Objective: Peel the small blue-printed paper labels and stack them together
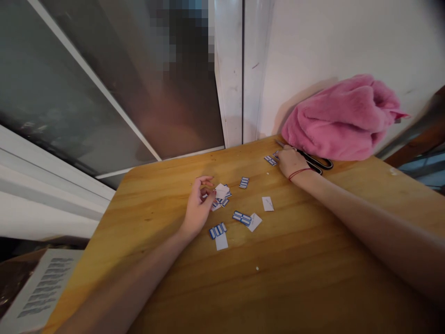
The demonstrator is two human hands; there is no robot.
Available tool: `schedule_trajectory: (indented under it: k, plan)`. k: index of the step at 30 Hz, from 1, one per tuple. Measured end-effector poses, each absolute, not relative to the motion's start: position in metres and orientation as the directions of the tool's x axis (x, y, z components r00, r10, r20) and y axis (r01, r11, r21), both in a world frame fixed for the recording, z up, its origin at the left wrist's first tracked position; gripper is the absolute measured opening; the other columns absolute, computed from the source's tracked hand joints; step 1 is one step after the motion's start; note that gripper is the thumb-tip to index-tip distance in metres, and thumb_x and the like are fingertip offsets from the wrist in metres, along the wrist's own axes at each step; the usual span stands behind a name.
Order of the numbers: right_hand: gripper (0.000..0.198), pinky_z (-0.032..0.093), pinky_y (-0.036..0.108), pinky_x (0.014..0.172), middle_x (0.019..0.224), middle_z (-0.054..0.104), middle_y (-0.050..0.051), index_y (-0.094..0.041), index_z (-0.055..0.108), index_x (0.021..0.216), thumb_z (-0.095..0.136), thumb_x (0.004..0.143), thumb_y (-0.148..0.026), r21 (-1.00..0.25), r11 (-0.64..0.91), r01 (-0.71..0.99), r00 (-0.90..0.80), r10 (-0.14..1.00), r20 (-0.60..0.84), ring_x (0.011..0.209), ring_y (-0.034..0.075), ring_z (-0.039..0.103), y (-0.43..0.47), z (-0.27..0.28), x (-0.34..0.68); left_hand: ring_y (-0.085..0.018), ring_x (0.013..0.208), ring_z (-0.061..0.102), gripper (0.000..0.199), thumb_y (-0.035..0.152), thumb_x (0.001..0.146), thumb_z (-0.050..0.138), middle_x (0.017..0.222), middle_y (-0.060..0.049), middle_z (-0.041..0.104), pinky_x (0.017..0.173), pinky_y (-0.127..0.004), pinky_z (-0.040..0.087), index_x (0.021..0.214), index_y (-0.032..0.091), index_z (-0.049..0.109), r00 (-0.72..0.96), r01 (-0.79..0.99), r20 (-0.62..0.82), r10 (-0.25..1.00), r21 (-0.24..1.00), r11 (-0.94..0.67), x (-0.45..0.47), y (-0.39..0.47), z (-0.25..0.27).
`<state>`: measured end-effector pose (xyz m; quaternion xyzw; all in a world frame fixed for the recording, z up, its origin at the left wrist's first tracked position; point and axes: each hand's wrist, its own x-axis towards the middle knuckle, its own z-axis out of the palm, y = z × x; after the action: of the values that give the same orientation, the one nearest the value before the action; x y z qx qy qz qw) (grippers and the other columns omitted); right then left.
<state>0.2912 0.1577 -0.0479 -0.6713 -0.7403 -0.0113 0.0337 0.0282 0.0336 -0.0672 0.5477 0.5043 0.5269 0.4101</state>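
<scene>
My left hand (201, 202) is over the left of the table, index finger stretched out and thumb against a small bundle of blue-and-white labels (225, 202). A white slip (221, 190) lies on top of that bundle. At the far edge, my right hand (292, 162) has its fingers together on a small label piece beside another blue-bordered label piece (270, 160); its fingertips are partly hidden. Black-handled scissors (314, 162) lie right behind this hand. Between the hands are more label pieces (244, 182), (242, 218), (218, 230).
White slips (267, 203) lie on the wooden table (295, 278). A pink plush cloth (340, 118) rests at the back right against the wall. Dark glass panels (104, 93) stand behind the table. A printed carton (45, 287) is below on the left.
</scene>
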Motion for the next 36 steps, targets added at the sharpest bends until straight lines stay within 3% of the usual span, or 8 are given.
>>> schedule_trajectory:
  k: [15,23,28,36]
  plan:
    - [0.036,0.043,0.033,0.080,0.113,0.055,0.016,-0.011,0.065,0.108,0.036,0.087,-0.006,0.051,0.169,0.984,-0.173,0.982,0.080,0.099,0.025,0.056,0.160,-0.051,0.297,-0.009,0.067,0.047,0.030,0.014,0.079,0.053,0.096,-0.002,0.045,0.055,-0.020,0.042,0.107,0.024,0.048,-0.043,0.233,0.264,0.964,0.941,-0.247,0.027,0.029,-0.067]
    - [0.034,0.044,0.034,0.079,0.114,0.051,0.015,-0.013,0.067,0.105,0.036,0.091,-0.017,0.040,0.184,0.982,-0.188,0.959,0.210,0.108,0.026,0.048,0.160,-0.058,0.305,-0.012,0.074,0.045,0.026,0.008,0.081,0.051,0.089,-0.002,0.040,0.063,-0.025,0.041,0.102,0.022,0.054,-0.103,0.612,0.530,0.842,0.701,-0.366,0.000,0.047,-0.065]
    - [0.033,0.045,0.034,0.081,0.110,0.054,0.014,-0.012,0.066,0.107,0.037,0.090,-0.017,0.000,0.207,0.978,-0.203,0.961,0.188,0.103,0.025,0.051,0.160,-0.059,0.304,-0.010,0.063,0.041,0.019,0.007,0.078,0.054,0.087,-0.001,0.042,0.060,-0.025,0.040,0.092,0.020,0.058,-0.011,0.708,0.495,0.869,0.617,-0.343,-0.008,0.056,-0.064]
    - [0.035,0.043,0.037,0.084,0.099,0.057,0.015,-0.011,0.068,0.102,0.036,0.088,-0.016,-0.022,0.252,0.967,-0.238,0.935,0.262,0.100,0.026,0.048,0.163,-0.069,0.311,-0.011,0.064,0.044,0.015,0.007,0.079,0.052,0.081,-0.001,0.044,0.059,-0.024,0.039,0.084,0.019,0.060,0.049,0.698,0.479,0.876,0.611,-0.373,-0.005,0.056,-0.065]
